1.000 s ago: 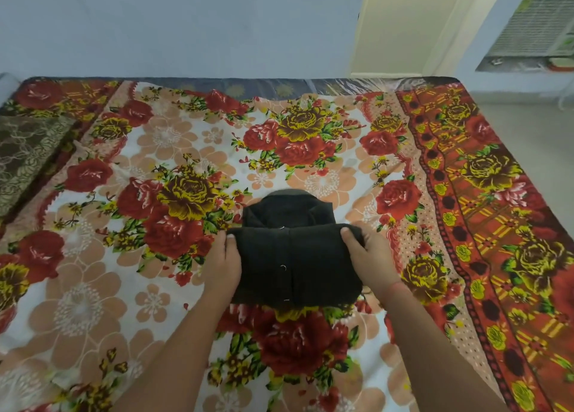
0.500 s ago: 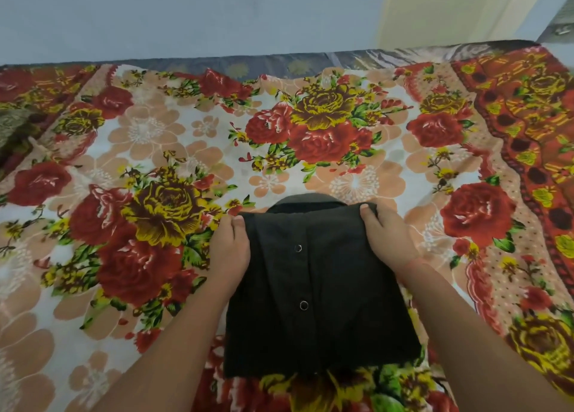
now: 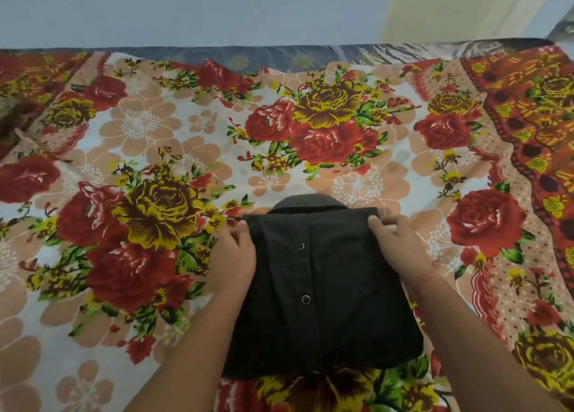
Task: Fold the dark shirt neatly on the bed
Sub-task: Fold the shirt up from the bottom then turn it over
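Note:
The dark shirt lies folded into a compact rectangle on the floral bedsheet, its button placket facing up with two snaps showing. Only a curved strip of the collar peeks out beyond the far edge. My left hand grips the far left corner of the top layer, fingers curled at the edge. My right hand grips the far right corner the same way. Both forearms run along the shirt's sides.
The bed's far edge meets a pale blue wall. A dark patterned cloth shows at the left edge. A red-and-yellow border of the sheet runs down the right side.
Both hands carried the shirt's top layer away from me, up over the collar, so the fold now covers nearly all of it. The view has closed in on the shirt.

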